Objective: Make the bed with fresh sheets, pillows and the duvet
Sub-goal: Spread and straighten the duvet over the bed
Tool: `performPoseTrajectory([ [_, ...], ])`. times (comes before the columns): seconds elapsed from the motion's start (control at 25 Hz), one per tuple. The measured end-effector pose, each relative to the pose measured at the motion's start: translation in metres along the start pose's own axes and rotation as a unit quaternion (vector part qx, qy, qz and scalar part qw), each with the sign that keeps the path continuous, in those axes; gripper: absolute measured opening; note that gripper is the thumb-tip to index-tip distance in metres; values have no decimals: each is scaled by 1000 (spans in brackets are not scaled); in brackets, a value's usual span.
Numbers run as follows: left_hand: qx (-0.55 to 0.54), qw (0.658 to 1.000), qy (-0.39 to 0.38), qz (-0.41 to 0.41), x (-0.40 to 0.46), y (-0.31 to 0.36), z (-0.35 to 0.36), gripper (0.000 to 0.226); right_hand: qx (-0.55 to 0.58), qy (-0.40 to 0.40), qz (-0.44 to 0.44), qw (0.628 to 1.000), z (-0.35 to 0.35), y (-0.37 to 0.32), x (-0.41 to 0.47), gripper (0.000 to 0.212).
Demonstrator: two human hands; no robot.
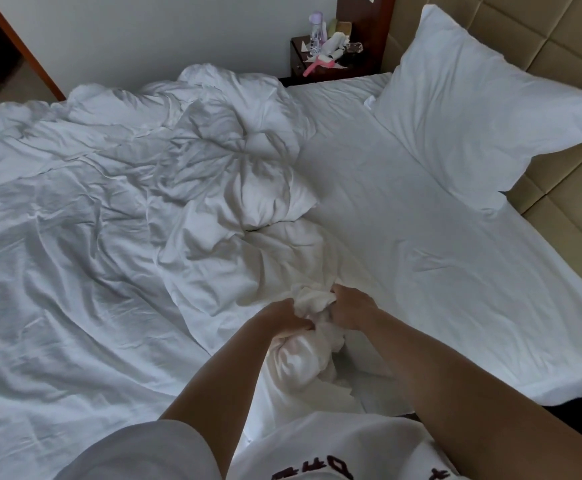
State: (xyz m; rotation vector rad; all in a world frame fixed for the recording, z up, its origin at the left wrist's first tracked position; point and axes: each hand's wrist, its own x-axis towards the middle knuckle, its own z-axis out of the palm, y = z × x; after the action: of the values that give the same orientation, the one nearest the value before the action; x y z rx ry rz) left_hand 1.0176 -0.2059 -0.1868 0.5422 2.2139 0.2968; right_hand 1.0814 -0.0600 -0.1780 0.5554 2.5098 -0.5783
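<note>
The bed is partly made: a sheet (403,209) lies fairly smooth over the head end of the mattress, and one pillow (483,109) leans against the padded headboard (559,57), its lower edge on the sheet. The duvet (116,188) is not yet spread; it lies crumpled over the foot half of the bed, piled into a knot of folds near the middle, with one bunched end drawn toward the person at the near edge. Both hands work on that end: the left hand (284,315) has its fingers curled tight round a wad of the white cloth, and the right hand (350,308) grips the same wad just beside it, the two nearly touching. Judging by this, what remains is to straighten and spread the duvet, smooth it, and probably set a second pillow, since only one shows. Whether the hands are feeding the duvet into a cover or only gathering a corner cannot be told, as white on white hides the seams. The fingertips are buried in cloth. The nightstand (320,64) beyond the bed carries a bottle and small clutter too blurred to name, and the bed's foot is cut off at the left
</note>
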Motion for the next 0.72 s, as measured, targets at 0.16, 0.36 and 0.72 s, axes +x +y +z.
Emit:
performPoseTrajectory([
  [0.16,-49,998,-7,-24,-16,30,14,100,119,40,2,992,-12,26,-18,32],
  [0.36,32,994,94,-45,-28,85,25,91,155,88,-20,984,-41,60,-37,30],
  [0.72,-180,884,431,-18,-61,220,-36,38,282,314,-51,905,-151,87,-89,33],
])
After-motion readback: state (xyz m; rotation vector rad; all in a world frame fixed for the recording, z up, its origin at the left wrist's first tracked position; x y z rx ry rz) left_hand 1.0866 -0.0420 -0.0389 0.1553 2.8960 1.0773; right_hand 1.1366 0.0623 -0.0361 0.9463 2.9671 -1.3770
